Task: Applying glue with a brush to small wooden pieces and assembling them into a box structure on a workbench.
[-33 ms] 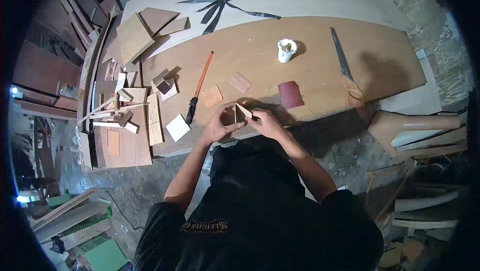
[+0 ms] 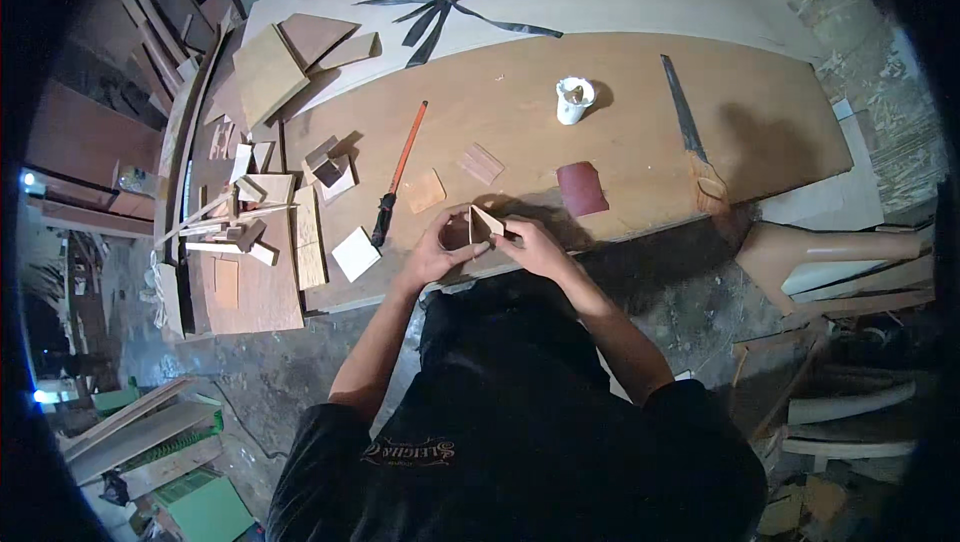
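Almost unmoved since the earlier frame: both hands [image 2: 432,254] [image 2: 538,245], pinching small wooden pieces [image 2: 487,221] by the table [image 2: 650,152] edge

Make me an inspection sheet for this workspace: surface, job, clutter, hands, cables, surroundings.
Surface: brown wooden bench top, items spread over it.
Job's things: small angular wooden piece, partly hidden.
Clutter: wood offcuts heaped left, handsaw right, dark red sandpaper and white cup between.
Hands: left hand and right hand both hold that piece.
Cables: possibly a thin dark cord on the floor, lower left.
Surroundings: green panel lower left, curved timber parts lower right.
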Tool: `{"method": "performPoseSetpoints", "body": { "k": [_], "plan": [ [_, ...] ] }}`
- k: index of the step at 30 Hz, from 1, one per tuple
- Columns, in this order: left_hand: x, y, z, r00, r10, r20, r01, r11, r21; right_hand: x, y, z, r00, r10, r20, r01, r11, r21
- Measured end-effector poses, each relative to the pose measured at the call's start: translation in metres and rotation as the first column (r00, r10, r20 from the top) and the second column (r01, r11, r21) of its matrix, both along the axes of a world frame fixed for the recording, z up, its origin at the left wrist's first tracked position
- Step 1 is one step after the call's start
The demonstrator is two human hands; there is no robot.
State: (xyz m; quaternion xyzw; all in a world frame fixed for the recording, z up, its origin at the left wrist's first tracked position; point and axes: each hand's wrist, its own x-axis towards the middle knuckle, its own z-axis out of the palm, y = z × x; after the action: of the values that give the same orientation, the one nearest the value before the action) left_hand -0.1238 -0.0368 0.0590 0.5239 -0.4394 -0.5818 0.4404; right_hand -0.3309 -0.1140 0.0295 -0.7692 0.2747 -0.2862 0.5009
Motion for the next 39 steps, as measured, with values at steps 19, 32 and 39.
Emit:
{"method": "performPoseSetpoints", "body": {
  "k": [19,32,39],
  "plan": [
    [-0.014,0.035,-0.010,0.854,0.299,-0.426,-0.139,0.920,0.367,0.008,0.004,0.037,0.985,0.008,-0.173,0.003,0.998,0.063],
    [-0.015,0.042,-0.011,0.871,0.296,-0.392,-0.115,0.899,0.422,0.007,0.007,0.033,0.998,0.001,-0.060,-0.004,0.999,-0.050],
    [-0.018,0.043,-0.014,0.826,0.317,-0.466,-0.141,0.917,0.374,0.007,0.008,0.041,0.982,0.047,-0.185,-0.044,0.999,0.021]
  ]
}}
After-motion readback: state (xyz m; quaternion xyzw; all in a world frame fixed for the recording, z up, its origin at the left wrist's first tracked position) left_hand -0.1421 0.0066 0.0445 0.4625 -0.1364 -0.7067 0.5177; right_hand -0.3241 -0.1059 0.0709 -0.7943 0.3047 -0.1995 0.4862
